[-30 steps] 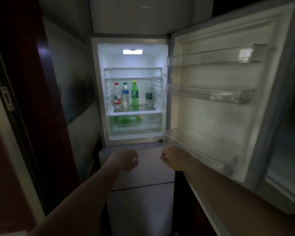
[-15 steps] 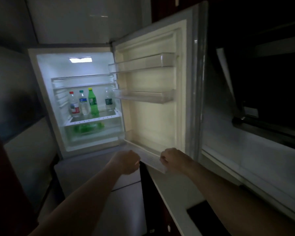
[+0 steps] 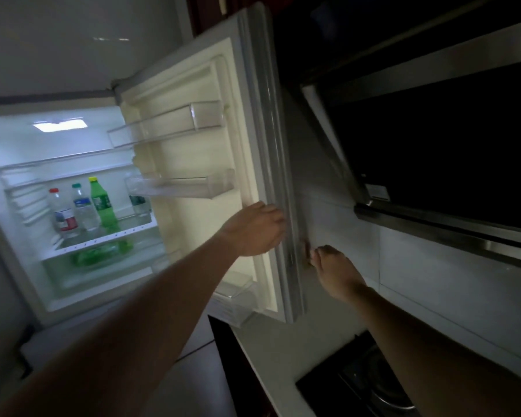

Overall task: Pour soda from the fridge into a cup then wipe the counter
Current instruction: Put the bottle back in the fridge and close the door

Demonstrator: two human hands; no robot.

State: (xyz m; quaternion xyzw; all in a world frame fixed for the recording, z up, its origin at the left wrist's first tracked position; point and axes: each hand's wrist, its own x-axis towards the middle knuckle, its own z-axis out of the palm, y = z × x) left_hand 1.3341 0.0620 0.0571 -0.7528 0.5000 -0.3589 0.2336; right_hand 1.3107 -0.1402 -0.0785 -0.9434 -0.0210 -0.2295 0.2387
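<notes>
White plastic lines the inner face of the fridge door (image 3: 193,152), which stands swung wide. The left hand (image 3: 254,230) holds the door's free edge, its fingers curled over the grey seal. The right hand (image 3: 339,273) reaches to the outer side of that same edge, slightly lower. Its fingertips meet the door where the edge hides them, so I cannot tell whether it grips or only touches. Left of the door, in the lit fridge (image 3: 9,236), the green bottle (image 3: 103,206) with a yellow cap stands upright on the glass shelf (image 3: 109,237), well apart from both hands. Just beside it, farther from the door, stand a teal-capped clear bottle (image 3: 83,209) and a red-capped bottle (image 3: 62,215). A fourth bottle (image 3: 139,204) nearest the door is half hidden behind the lower door shelf (image 3: 178,188). Right of the door, a pale counter (image 3: 271,350) holds a dark hob (image 3: 367,383), with a range hood (image 3: 433,152) above.
</notes>
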